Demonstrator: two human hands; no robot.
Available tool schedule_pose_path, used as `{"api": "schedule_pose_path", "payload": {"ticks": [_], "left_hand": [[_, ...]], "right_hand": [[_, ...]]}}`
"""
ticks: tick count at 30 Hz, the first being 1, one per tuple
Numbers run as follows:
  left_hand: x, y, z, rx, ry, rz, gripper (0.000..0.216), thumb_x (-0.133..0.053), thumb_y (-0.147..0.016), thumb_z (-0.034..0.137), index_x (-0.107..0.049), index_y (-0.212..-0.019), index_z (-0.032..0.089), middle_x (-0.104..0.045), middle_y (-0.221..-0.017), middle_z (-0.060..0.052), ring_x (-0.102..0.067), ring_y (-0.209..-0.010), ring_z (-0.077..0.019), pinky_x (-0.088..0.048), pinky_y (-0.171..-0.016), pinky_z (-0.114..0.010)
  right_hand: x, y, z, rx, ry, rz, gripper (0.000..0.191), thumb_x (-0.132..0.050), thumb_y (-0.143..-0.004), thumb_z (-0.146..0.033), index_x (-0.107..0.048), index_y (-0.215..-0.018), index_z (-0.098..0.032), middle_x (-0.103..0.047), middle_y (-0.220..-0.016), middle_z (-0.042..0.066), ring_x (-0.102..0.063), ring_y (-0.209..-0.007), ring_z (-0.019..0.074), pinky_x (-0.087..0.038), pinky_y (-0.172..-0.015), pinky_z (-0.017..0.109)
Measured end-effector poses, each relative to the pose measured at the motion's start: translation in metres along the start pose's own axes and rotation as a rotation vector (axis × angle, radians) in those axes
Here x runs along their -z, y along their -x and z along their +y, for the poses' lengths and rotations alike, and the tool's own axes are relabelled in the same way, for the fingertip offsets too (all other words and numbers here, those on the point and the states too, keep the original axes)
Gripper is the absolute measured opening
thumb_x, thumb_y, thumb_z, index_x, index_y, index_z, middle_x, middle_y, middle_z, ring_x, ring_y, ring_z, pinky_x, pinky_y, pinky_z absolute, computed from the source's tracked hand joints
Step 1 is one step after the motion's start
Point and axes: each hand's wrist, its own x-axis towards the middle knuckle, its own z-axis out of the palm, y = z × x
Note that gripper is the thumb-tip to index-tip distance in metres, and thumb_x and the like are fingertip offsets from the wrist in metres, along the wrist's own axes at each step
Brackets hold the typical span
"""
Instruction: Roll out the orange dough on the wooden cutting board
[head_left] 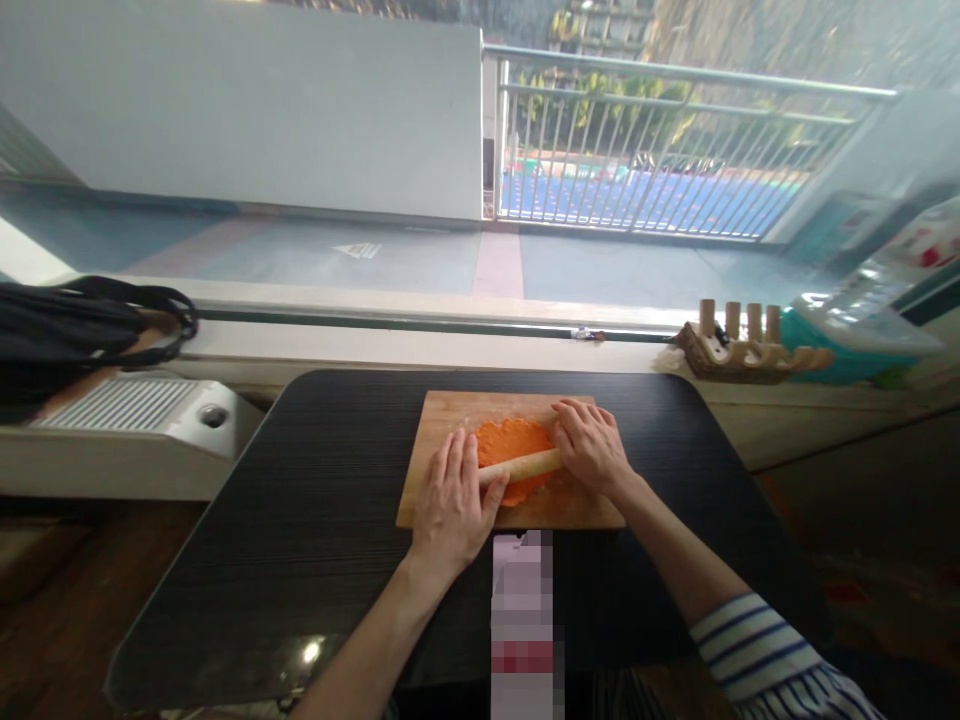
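Observation:
A pale wooden rolling pin lies across a flattened sheet of orange dough with ragged edges. Under the dough is a wooden board, dusted with a little flour. My left hand presses on the pin's left end, fingers pointing forward and thumb along the near side. Over the right end, my right hand curls its fingers, hiding that tip. Both ends of the pin are covered by my hands.
The board rests on a black table. A pixelated phone-like object is at the near edge. On the sill stand a wooden rack and a teal-sided container. Left are a black bag and a white vented unit.

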Motion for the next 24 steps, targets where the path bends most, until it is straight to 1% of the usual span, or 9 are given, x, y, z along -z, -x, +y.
{"api": "schedule_pose_path", "payload": {"ticks": [4, 9, 12, 16, 20, 22, 24], "left_hand": [[-0.006, -0.017, -0.008, 0.017, -0.006, 0.001, 0.067, -0.030, -0.094, 0.053, -0.046, -0.131, 0.000, -0.052, -0.133, -0.026, -0.043, -0.129, -0.0345, -0.038, -0.106, -0.050], [-0.013, -0.041, -0.019, 0.055, -0.033, -0.011, 0.067, -0.026, -0.095, 0.053, -0.051, -0.126, -0.001, -0.059, -0.124, -0.025, -0.052, -0.121, -0.0325, -0.043, -0.102, -0.047], [-0.014, -0.049, -0.023, 0.068, -0.042, -0.028, 0.066, -0.023, -0.096, 0.051, -0.053, -0.124, 0.000, -0.061, -0.122, -0.024, -0.054, -0.118, -0.0313, -0.044, -0.101, -0.045], [-0.010, -0.039, -0.019, 0.038, -0.027, -0.030, 0.061, -0.025, -0.096, 0.049, -0.053, -0.126, 0.003, -0.058, -0.127, -0.022, -0.050, -0.124, -0.0312, -0.042, -0.104, -0.047], [-0.005, -0.023, -0.013, 0.006, -0.002, -0.034, 0.060, -0.029, -0.096, 0.048, -0.050, -0.129, 0.002, -0.051, -0.135, -0.023, -0.041, -0.131, -0.0331, -0.038, -0.107, -0.049], [-0.006, -0.023, -0.013, 0.013, 0.007, -0.034, 0.061, -0.029, -0.096, 0.049, -0.050, -0.128, 0.001, -0.050, -0.135, -0.024, -0.041, -0.131, -0.0339, -0.037, -0.107, -0.050], [-0.008, -0.029, -0.016, 0.029, 0.007, -0.036, 0.062, -0.028, -0.096, 0.049, -0.051, -0.127, 0.000, -0.053, -0.132, -0.025, -0.044, -0.128, -0.0339, -0.038, -0.106, -0.050]], "right_hand": [[-0.002, -0.016, -0.001, -0.038, -0.016, -0.020, 0.035, -0.038, -0.091, -0.025, -0.057, -0.120, -0.022, -0.059, -0.128, 0.006, -0.052, -0.113, 0.0215, -0.031, -0.099, 0.038], [-0.005, -0.039, -0.003, -0.088, -0.031, -0.036, 0.033, -0.039, -0.090, -0.024, -0.058, -0.117, -0.023, -0.060, -0.127, 0.006, -0.053, -0.112, 0.0228, -0.035, -0.096, 0.039], [-0.005, -0.044, -0.005, -0.121, -0.014, -0.055, 0.032, -0.039, -0.090, -0.024, -0.058, -0.115, -0.023, -0.060, -0.125, 0.008, -0.053, -0.112, 0.0237, -0.036, -0.094, 0.040], [-0.003, -0.030, -0.006, -0.104, 0.005, -0.061, 0.032, -0.038, -0.091, -0.025, -0.058, -0.116, -0.025, -0.058, -0.129, 0.007, -0.052, -0.114, 0.0233, -0.035, -0.096, 0.040], [-0.002, -0.009, -0.004, -0.056, 0.023, -0.023, 0.034, -0.038, -0.091, -0.026, -0.057, -0.119, -0.024, -0.053, -0.135, 0.008, -0.048, -0.120, 0.0225, -0.030, -0.102, 0.040], [-0.003, -0.009, -0.003, -0.062, 0.019, -0.014, 0.034, -0.038, -0.091, -0.025, -0.057, -0.119, -0.023, -0.053, -0.136, 0.008, -0.047, -0.122, 0.0228, -0.029, -0.103, 0.040], [-0.005, -0.017, -0.003, -0.087, -0.001, -0.018, 0.035, -0.038, -0.090, -0.025, -0.058, -0.119, -0.022, -0.054, -0.135, 0.008, -0.048, -0.121, 0.0231, -0.030, -0.102, 0.041]]}}
